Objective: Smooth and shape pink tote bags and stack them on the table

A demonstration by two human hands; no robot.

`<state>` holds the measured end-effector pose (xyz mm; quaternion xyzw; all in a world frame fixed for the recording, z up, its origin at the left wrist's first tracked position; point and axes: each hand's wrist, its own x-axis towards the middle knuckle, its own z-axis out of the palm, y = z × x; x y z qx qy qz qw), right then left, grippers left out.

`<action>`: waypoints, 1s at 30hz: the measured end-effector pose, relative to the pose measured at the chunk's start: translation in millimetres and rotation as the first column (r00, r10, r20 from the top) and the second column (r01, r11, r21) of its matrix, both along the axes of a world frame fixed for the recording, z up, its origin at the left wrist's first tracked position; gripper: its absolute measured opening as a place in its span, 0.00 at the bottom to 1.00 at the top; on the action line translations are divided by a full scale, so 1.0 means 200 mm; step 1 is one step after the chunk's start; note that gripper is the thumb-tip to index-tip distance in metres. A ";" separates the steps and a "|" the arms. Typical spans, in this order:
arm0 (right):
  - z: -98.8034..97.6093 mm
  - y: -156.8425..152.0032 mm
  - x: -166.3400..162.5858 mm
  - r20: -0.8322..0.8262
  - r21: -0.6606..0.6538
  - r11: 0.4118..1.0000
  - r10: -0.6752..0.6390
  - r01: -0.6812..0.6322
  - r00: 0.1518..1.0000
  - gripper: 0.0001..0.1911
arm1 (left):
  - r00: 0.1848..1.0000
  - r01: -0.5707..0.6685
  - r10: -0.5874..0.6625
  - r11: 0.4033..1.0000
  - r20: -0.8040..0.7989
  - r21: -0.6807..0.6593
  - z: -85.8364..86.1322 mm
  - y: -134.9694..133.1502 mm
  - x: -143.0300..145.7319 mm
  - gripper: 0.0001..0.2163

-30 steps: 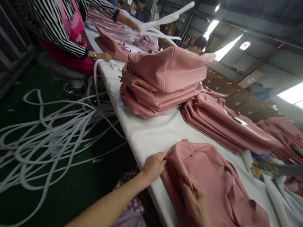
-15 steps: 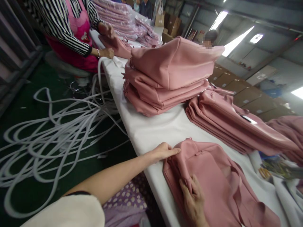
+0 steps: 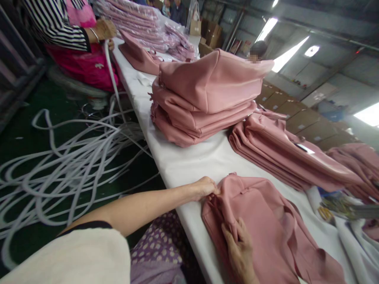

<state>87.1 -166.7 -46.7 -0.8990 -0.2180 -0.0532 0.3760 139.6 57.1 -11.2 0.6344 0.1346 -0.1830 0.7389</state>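
A pink leather-like bag point(image 3: 266, 221) with straps lies before me on the white-covered table point(image 3: 189, 165). At its upper left corner my left hand point(image 3: 206, 187) has its fingers curled in, pinching the bag's edge; the fingertips are partly hidden. Lower down, my right hand point(image 3: 240, 250) grips the folded side edge of the same bag, thumb on one side and fingers on the other. Beyond my hands rises a stack of similar pink bags point(image 3: 204, 98).
Flatter pink bags point(image 3: 281, 146) lie piled at the right. White cord point(image 3: 79, 169) is heaped on the floor at left. A co-worker in a striped sleeve point(image 3: 59, 31) handles cord at the table's far end. Plastic-wrapped pink goods point(image 3: 136, 23) and cardboard boxes point(image 3: 304, 122) stand farther back.
My left hand has gone from extended fingers on the bag's corner to curled fingers pinching its edge. My right hand keeps its grip. The co-worker's hands have lifted away from the far bag.
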 end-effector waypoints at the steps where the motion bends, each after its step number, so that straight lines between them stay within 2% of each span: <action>1: -0.01 0.00 0.00 0.031 -0.011 1.000 -0.010 0.011 0.999 0.16 | 0.999 -0.040 0.038 0.998 0.029 0.051 -0.01 0.02 -0.01 0.07; 5: -0.02 0.02 -0.02 0.114 -0.035 0.999 0.022 -0.018 0.993 0.21 | 0.972 -0.207 0.172 0.947 0.159 0.245 -0.06 0.16 -0.06 0.04; 7: -0.01 0.03 -0.02 0.078 -0.031 0.999 0.031 -0.028 0.996 0.24 | 0.960 -0.238 0.179 0.928 0.216 0.285 -0.09 0.22 -0.11 0.04; 9: -0.01 0.01 -0.02 -0.048 -0.012 0.999 0.030 -0.031 0.998 0.26 | 0.954 -0.210 0.131 0.935 0.271 0.284 -0.11 0.22 -0.17 0.09; 11: -0.01 -0.01 -0.01 -0.192 0.030 0.999 0.026 -0.021 0.981 0.26 | 0.942 -0.153 0.034 0.928 0.333 0.340 -0.12 0.17 -0.22 0.23; 13: -0.02 -0.04 0.00 -0.279 0.081 0.997 0.020 0.003 0.960 0.26 | 0.925 -0.118 -0.077 0.872 0.372 0.474 -0.11 0.08 -0.25 0.33; 14: -0.02 -0.05 0.01 -0.301 0.102 0.995 0.019 0.012 0.953 0.26 | 0.919 -0.119 -0.114 0.834 0.379 0.539 -0.11 0.04 -0.25 0.33; 16: -0.02 -0.06 0.01 -0.326 0.124 0.992 0.018 0.024 0.945 0.27 | 0.913 -0.155 -0.116 0.786 0.390 0.598 -0.11 -0.03 -0.24 0.29; 20: -0.02 -0.04 0.00 -0.330 0.133 0.990 0.005 0.041 0.944 0.28 | 0.915 -0.196 -0.067 0.788 0.399 0.583 -0.12 -0.06 -0.23 0.23; 22: -0.02 -0.03 0.00 -0.328 0.136 0.990 0.001 0.046 0.945 0.28 | 0.931 -0.161 -0.077 0.790 0.356 0.591 -0.13 -0.04 -0.23 0.20; 26: -0.01 -0.02 0.00 -0.330 0.126 0.991 0.002 0.042 0.944 0.28 | 0.958 -0.063 -0.123 0.791 0.259 0.609 -0.15 0.01 -0.22 0.07; 30: 0.00 -0.01 0.00 -0.309 0.121 0.992 0.010 0.029 0.951 0.28 | 0.947 0.006 -0.216 0.750 0.237 0.662 -0.12 0.03 -0.18 0.08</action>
